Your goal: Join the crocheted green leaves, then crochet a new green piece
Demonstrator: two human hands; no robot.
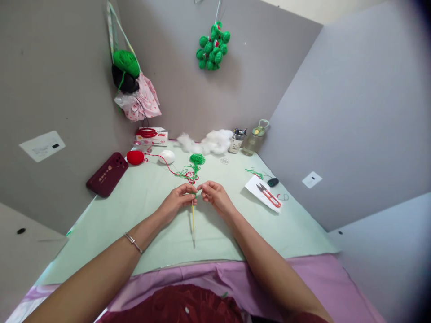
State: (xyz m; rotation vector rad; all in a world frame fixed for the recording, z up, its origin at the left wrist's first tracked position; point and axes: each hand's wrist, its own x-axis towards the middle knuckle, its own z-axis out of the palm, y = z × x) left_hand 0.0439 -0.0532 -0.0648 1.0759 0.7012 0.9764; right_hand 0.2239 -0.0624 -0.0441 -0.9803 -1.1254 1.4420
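Note:
My left hand [180, 201] is closed, its fingertips pinched around a crochet hook [193, 217] with a yellow handle that points down toward me. A bit of green yarn [194, 194] shows at those fingertips. Close beside it, my right hand [215, 196] has its thumb and finger pinched together near the left fingertips; what they hold is too small to make out. Just beyond both hands lies a tangle of green yarn [197, 159], with loose red yarn [191, 176] in front of it.
A red yarn ball [135, 157], a white ball [166, 156] and a phone [107, 175] lie left. White stuffing [215, 141], a pen cup [236, 141] and a bottle [255, 140] stand behind. Thread snips [269, 196] rest on paper at right. Grey partitions [296, 107] enclose the table.

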